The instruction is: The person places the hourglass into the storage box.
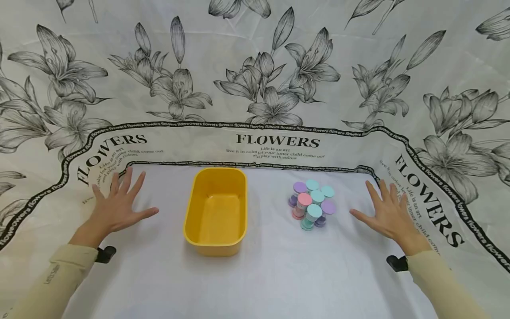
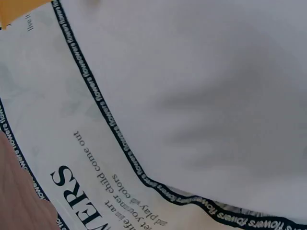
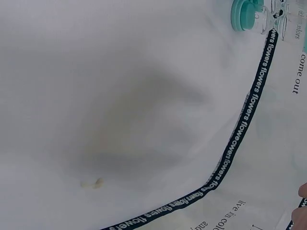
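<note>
Both hands are held out with their fingers spread, and neither holds anything. My left hand (image 1: 116, 209) is left of a yellow plastic bin (image 1: 217, 250), apart from it. On the other side, my right hand (image 1: 389, 218) is to the right of a cluster of small sand timers (image 1: 314, 212). Their round end caps are teal, purple and pink, and they stand upright close together. In the right wrist view, one sand timer (image 3: 247, 15) shows a teal end and a clear, narrow-waisted glass. A bit of the left hand (image 2: 21, 191) shows at the lower left of the left wrist view.
A white cloth (image 1: 263, 279) covers the table under the bin and timers. Behind and at the sides hangs a sheet (image 1: 279, 153) printed with lilies and the word FLOWERS. The bin's inside shows only its bare yellow floor.
</note>
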Available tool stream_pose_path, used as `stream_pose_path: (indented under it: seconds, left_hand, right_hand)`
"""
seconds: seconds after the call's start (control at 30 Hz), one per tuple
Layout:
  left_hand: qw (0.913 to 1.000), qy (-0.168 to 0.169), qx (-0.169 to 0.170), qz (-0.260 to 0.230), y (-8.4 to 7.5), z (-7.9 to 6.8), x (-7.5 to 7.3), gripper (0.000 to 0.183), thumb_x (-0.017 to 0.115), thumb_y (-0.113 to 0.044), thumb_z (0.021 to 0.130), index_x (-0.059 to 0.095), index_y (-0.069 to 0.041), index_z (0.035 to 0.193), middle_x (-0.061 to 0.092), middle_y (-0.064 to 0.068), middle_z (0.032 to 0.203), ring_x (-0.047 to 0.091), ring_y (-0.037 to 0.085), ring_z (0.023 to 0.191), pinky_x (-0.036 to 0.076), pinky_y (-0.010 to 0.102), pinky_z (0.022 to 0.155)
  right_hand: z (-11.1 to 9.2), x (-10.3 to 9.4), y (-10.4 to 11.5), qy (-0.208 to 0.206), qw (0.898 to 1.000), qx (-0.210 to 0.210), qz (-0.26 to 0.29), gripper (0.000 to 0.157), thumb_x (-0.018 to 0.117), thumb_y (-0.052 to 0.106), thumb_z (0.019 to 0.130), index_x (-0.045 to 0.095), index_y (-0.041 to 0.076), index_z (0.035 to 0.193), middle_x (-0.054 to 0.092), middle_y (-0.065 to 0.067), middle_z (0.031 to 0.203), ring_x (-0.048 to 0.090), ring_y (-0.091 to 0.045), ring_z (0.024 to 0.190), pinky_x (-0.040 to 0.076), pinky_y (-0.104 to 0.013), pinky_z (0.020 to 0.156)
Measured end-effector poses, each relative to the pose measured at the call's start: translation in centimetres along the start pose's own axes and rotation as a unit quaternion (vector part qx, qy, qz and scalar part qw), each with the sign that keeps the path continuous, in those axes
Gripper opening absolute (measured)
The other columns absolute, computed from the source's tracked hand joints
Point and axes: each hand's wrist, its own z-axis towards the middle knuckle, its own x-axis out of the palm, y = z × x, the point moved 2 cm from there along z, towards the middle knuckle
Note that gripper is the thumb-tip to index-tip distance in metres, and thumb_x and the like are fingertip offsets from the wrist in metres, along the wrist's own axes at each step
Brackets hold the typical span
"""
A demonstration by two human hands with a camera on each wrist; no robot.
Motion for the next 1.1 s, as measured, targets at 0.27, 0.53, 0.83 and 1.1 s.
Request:
stream_pose_path:
  seconds: [0.27,0.53,0.83,1.1]
  left_hand:
    - [0.9949,0.000,0.027,-0.097,-3.6,1.6,-0.3,0.115,0.060,-0.072,0.089,-0.011,-0.024,0.165,-0.022,0.011,0.171,-0.010,0.054,0.155,-0.003,0.089,0.106]
    - [0.9755,0.020,0.052,-0.213,-7.0,2.2,1.1,0.113,0.069,-0.064,0.089,-0.009,-0.035,0.165,-0.011,0.005,0.174,0.012,0.047,0.157,0.023,0.078,0.114]
    - [0.9618,0.007,0.092,-0.258,-9.9,3.0,2.1,0.105,0.071,-0.058,0.090,0.003,-0.033,0.167,0.000,0.009,0.175,0.012,0.041,0.159,0.021,0.073,0.119]
    - [0.9535,-0.015,0.109,-0.281,-11.2,3.1,2.8,0.096,0.069,-0.057,0.092,0.016,-0.028,0.167,0.011,0.007,0.175,0.016,0.037,0.159,0.021,0.071,0.121]
  right_hand:
    - [0.2,0.0,0.7,-0.013,1.000,-0.008,0.023,0.108,0.063,0.066,0.091,0.011,0.010,0.166,0.006,-0.040,0.165,-0.001,-0.066,0.148,0.001,-0.089,0.106]
    - [0.4,-0.1,2.3,-0.011,0.998,-0.030,0.059,0.107,0.066,0.060,0.092,0.010,0.008,0.166,0.007,-0.040,0.165,-0.001,-0.063,0.151,-0.001,-0.084,0.113]
    - [1.1,0.3,3.4,-0.015,0.995,-0.027,0.094,0.105,0.067,0.056,0.093,0.010,0.005,0.165,0.008,-0.040,0.164,0.003,-0.065,0.149,0.003,-0.082,0.114]
    - [2.0,1.4,3.7,0.006,0.992,-0.007,0.128,0.103,0.063,0.056,0.096,0.007,0.005,0.165,0.016,-0.037,0.164,0.018,-0.061,0.148,0.019,-0.080,0.112]
